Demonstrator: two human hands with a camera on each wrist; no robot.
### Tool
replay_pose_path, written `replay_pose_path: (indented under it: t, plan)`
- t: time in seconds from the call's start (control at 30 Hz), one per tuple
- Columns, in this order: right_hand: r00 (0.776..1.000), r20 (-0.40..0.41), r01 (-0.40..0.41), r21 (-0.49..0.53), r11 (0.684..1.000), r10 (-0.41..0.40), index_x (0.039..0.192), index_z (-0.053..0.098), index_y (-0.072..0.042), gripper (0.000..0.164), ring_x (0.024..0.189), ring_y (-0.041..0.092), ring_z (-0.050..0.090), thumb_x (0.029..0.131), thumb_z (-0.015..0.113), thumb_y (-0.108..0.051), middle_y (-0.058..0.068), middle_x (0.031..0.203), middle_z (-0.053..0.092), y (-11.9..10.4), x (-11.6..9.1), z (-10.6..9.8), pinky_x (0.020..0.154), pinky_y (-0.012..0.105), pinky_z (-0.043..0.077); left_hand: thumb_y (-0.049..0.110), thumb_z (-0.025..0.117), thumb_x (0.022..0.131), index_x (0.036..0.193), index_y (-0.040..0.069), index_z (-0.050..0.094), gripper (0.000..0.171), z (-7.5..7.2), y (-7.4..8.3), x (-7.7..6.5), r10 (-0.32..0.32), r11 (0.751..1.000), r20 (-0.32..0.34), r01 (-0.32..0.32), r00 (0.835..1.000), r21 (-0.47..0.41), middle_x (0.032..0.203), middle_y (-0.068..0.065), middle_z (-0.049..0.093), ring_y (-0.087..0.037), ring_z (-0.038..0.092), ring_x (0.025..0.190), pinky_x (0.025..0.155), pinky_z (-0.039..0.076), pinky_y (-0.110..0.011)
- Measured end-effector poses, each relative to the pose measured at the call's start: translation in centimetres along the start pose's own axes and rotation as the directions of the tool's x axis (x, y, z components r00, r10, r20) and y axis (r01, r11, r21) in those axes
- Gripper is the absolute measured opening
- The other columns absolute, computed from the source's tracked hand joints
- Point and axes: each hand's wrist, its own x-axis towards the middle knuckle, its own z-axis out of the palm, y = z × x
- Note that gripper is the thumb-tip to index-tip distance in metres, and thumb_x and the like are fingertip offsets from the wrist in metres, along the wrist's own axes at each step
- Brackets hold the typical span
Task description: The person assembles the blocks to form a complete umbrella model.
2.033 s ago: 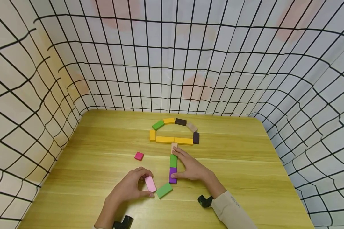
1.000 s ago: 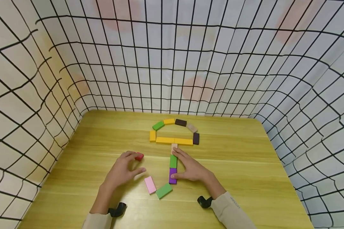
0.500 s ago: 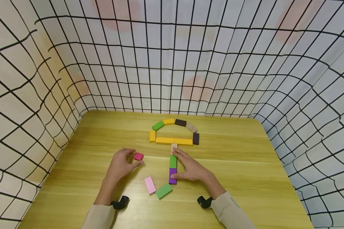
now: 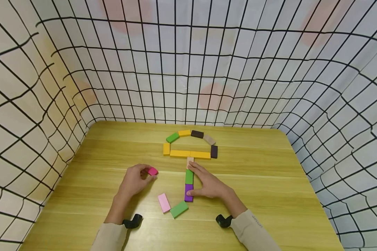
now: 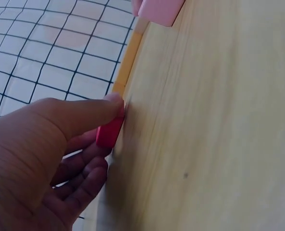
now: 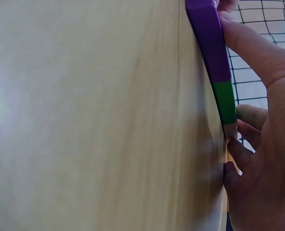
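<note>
My left hand pinches a small red block left of the middle row; in the left wrist view the thumb covers one end of the red block. My right hand rests along the row, its thumb on the purple block and its fingertips at the beige block. Between these lies a green block. Below the row's near end a light green block slants away, its left end close to a pink block.
Beyond the row, two long yellow blocks form a straight base. An arch of yellow, green, black and beige blocks curves above it. Black-gridded white cloth surrounds the back and sides of the wooden table.
My left hand has left the pink block, reached up and left to the red block, and closed its fingers and thumb on it. The right hand stays on the row.
</note>
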Motion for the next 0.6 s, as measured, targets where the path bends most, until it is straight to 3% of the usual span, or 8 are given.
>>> replay_pose_path:
  t: [0.27, 0.6]
  plan:
    - [1.000, 0.000, 0.004, -0.005, 1.000, -0.004, 0.167, 0.020, -0.023, 0.110, 0.161, 0.022, 0.014, 0.082, 0.072, -0.072, -0.009, 0.174, 0.009, 0.0, 0.0, 0.1, 0.127, 0.050, 0.027, 0.020, 0.085, 0.086, 0.116, 0.007, 0.075, 0.034, 0.2, 0.5, -0.2, 0.082, 0.995, 0.085, -0.077, 0.993, -0.069, 0.107, -0.005, 0.075, -0.017, 0.070, 0.096, 0.086, 0.062, -0.036]
    - [1.000, -0.005, 0.013, -0.004, 1.000, -0.013, 0.166, 0.021, -0.021, 0.109, 0.161, 0.025, 0.015, 0.083, 0.072, -0.071, -0.007, 0.175, 0.010, -0.1, 0.0, 0.1, 0.127, 0.052, 0.028, 0.014, 0.080, 0.089, 0.113, 0.013, 0.076, 0.025, 0.4, 1.3, -0.8, 0.222, 0.974, 0.201, -0.209, 0.954, -0.085, 0.108, 0.003, 0.073, -0.011, 0.067, 0.099, 0.091, 0.060, -0.035]
